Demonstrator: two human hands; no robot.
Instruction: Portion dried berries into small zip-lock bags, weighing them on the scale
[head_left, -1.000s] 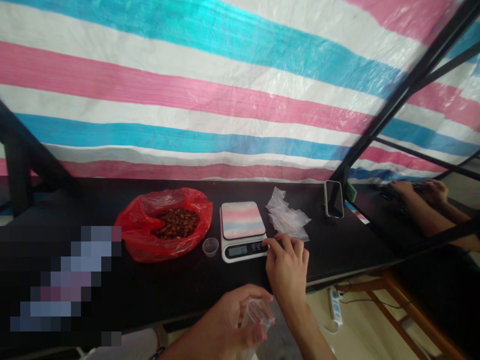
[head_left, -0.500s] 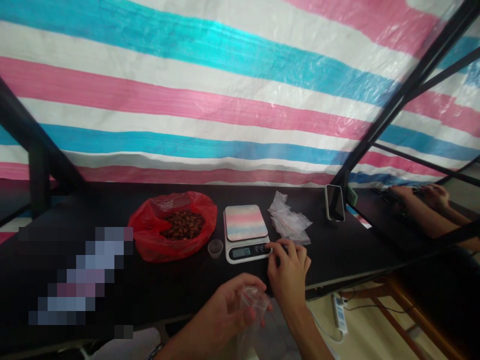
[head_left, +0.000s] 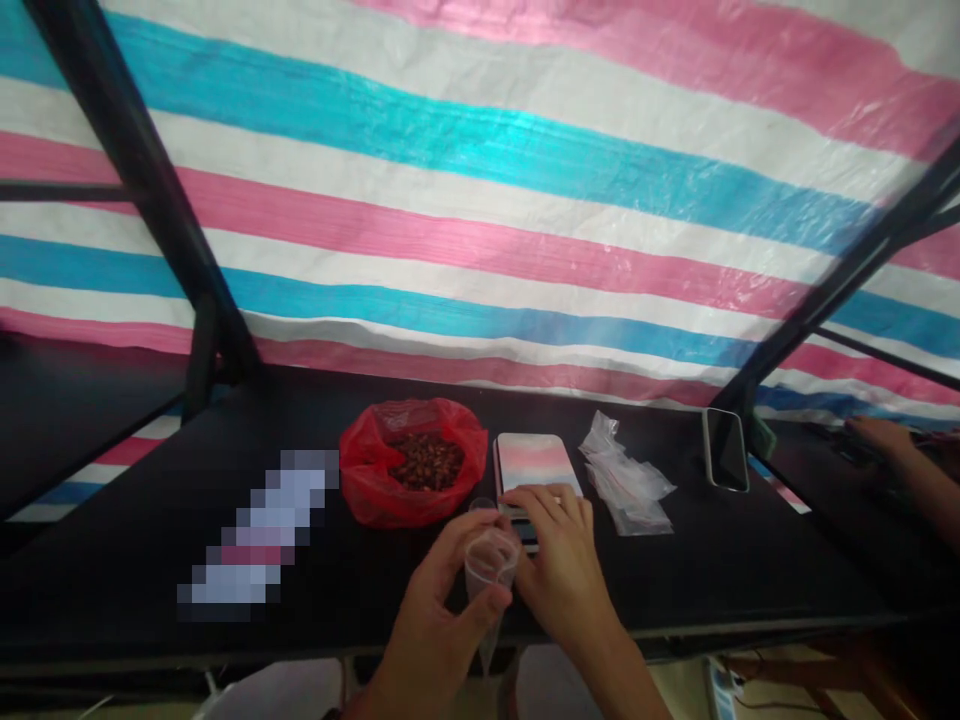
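In the lower middle of the frame, the left hand is gripping a clear bag near its mouth, thumb on one side and fingers on the other, and the bag is hanging down to a narrow point. The right hand is no longer poking at the buttons of the scale; its curled fingers are now reaching left across the scale's front, close beside the bag's mouth. Whether they are pinching the bag, touching the scale or holding nothing, I cannot tell. The mouth is gaping rounder than it was half a second ago, so the work seems to be shifting from the button panel to the bag.

Just behind the left fingertips, a small clear cup is showing only in part. At the centre, the red bag is standing open around a heap of brown pieces. Right of centre, more clear bags are lying in a loose pile on the black table, and a phone is leaning farther right. Everything on the table is sitting farther right in the frame, apparently because the view is turning. At the right edge, another person's hand is resting near dark things too dim to name.
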